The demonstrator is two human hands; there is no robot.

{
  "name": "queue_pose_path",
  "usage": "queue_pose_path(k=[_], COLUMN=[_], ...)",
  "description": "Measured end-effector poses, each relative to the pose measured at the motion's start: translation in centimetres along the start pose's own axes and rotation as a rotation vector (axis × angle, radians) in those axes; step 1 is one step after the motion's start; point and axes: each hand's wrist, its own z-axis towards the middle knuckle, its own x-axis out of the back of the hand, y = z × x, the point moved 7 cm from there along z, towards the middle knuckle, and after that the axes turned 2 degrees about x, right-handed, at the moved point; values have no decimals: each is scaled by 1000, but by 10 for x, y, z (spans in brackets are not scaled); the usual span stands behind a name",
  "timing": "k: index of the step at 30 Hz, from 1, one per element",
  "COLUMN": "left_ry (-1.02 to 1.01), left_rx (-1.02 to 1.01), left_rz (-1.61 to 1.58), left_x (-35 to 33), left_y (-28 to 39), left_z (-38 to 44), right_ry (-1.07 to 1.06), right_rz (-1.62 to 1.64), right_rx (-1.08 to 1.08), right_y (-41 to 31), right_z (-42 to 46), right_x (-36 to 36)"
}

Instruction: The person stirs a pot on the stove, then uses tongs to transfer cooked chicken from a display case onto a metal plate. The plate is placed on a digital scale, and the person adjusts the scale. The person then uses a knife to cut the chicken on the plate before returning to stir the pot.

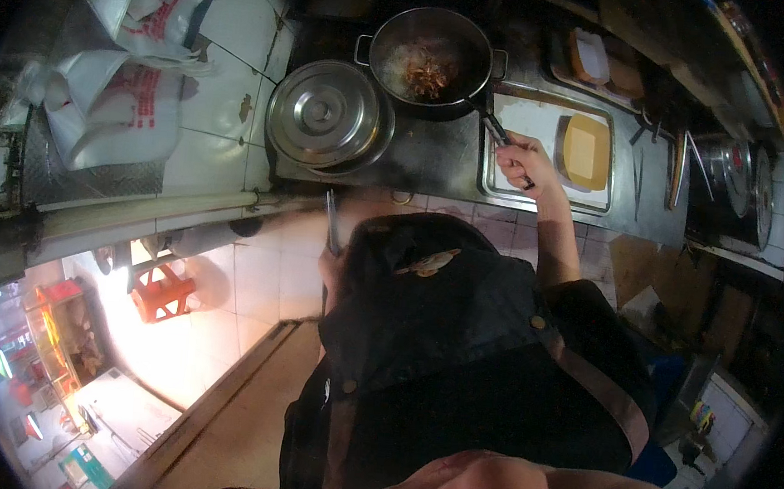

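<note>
My right hand point(524, 164) grips the black handle point(497, 130) of a utensil that reaches over the rim of a deep metal pot point(376, 52). The utensil's far end is hard to make out inside the dark pot. Brown pieces of food point(428, 75) sit in there, with pale bubbling liquid beside them. Low in front of the apron, my left hand point(331, 267) holds a slim metal utensil point(331, 221), perhaps tongs, pointing up toward the counter edge. The apron hides part of that hand.
A lidded metal pot point(323, 113) stands left of the open one. On the right, a paper-lined metal tray point(525, 198) bears a yellow-brown paper food tray point(587, 152). Plastic bags point(118, 113) with red print lie at left. Thin utensils point(638, 170) and another pot point(744, 180) are farther right.
</note>
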Motion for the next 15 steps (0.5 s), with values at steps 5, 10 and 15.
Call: queue_pose_path(k=[5,10,15], left_ry=[53,9,48], left_rx=[-34,-21,62], left_rz=[-107,-157,-191], left_x=[14,24,17], left_y=[1,-16,-39], left_z=[4,11,9], right_ry=[-14,-43,9], right_rz=[335,910,738], right_rx=[-142,-164,0], right_y=[-10,-29,5], right_z=[42,89,108], right_x=[19,7,11])
